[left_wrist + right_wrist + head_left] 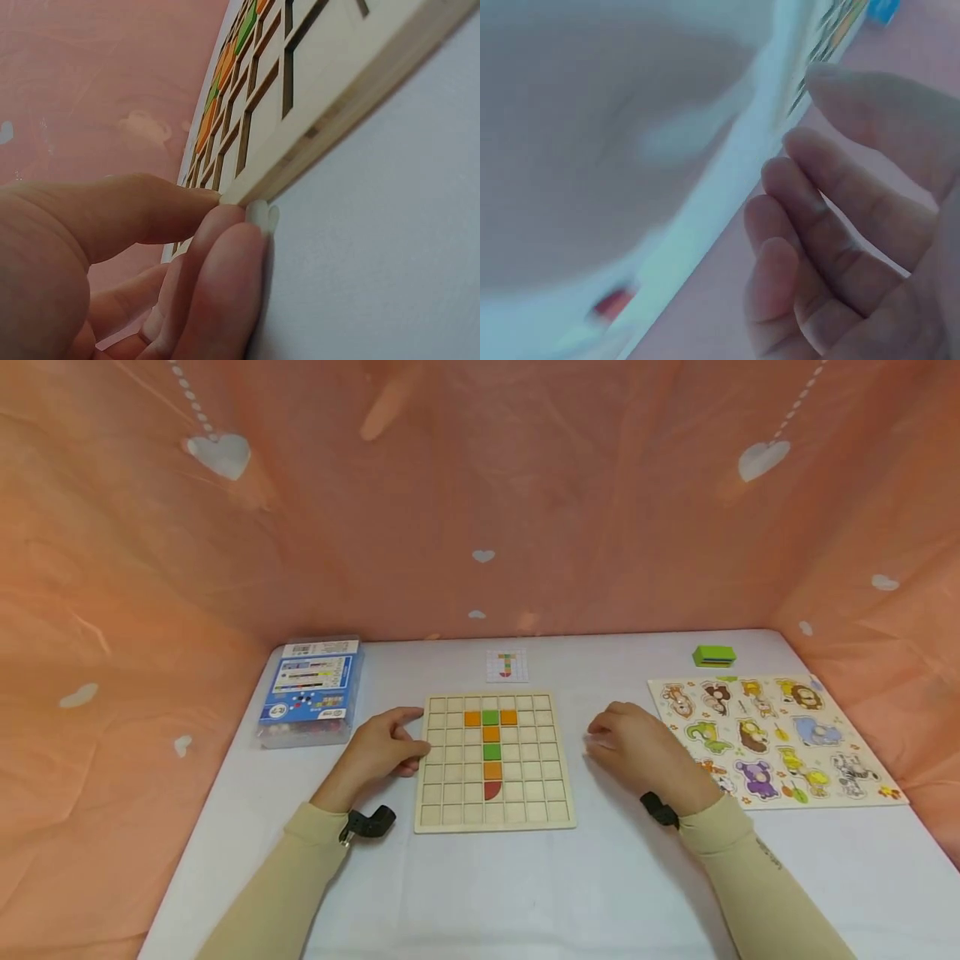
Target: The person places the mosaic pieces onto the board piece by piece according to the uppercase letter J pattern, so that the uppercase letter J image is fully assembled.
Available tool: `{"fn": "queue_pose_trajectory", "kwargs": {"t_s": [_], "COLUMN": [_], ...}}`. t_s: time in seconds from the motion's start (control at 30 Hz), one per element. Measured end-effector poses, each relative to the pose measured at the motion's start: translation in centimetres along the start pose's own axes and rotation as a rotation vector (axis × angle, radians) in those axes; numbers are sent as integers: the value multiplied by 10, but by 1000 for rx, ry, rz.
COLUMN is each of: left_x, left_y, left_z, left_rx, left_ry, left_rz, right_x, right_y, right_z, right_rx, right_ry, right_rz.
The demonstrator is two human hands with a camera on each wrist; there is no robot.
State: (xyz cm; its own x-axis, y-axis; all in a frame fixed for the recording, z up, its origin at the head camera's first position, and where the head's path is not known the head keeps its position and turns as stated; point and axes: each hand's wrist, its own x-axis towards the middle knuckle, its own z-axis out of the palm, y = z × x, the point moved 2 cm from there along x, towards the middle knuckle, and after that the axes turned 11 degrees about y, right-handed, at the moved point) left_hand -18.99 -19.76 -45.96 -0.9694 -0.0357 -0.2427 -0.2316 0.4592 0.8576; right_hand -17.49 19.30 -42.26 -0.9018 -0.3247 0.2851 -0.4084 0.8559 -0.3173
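Note:
A square wooden grid board (458, 818) lies flat in the middle of the table. Colored tiles on it form a T-like figure: a top row of orange, green (491, 717) and orange, with orange and green squares below, ending in a red rounded tile (492, 790). My left hand (386, 745) is at the board's left edge; in the left wrist view the thumb (161, 206) meets the rim from above and curled fingers (232, 277) meet it from the side. Right of the board, my right hand (626, 742) hovers close over the table with loosely bent fingers and holds nothing.
Behind the board lies a small pattern card (507, 666). A clear-and-blue plastic box (311, 693) stands back left. On the right is an animal puzzle board (780, 739), with a green block stack (714, 656) behind it. An orange cloth (480, 502) surrounds the table.

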Motion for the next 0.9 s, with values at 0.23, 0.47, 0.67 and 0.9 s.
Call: {"fn": "queue_pose_trajectory", "kwargs": {"t_s": [0.23, 0.47, 0.67, 0.9], "left_x": [-2, -3, -4, -4], "left_y": [1, 1, 0, 2], "left_z": [2, 1, 1, 1], "left_rx": [-4, 5, -11, -13], "left_ry": [7, 19, 13, 16], "left_rz": [-11, -11, -34, -26], "right_x": [-12, -16, -17, -11], "right_y": [44, 67, 76, 79], "right_z": [-24, -31, -28, -30], "right_rx": [-37, -37, -12, -4], "right_ry": [-11, -26, -41, -27], "right_rz": [73, 106, 129, 107]}}
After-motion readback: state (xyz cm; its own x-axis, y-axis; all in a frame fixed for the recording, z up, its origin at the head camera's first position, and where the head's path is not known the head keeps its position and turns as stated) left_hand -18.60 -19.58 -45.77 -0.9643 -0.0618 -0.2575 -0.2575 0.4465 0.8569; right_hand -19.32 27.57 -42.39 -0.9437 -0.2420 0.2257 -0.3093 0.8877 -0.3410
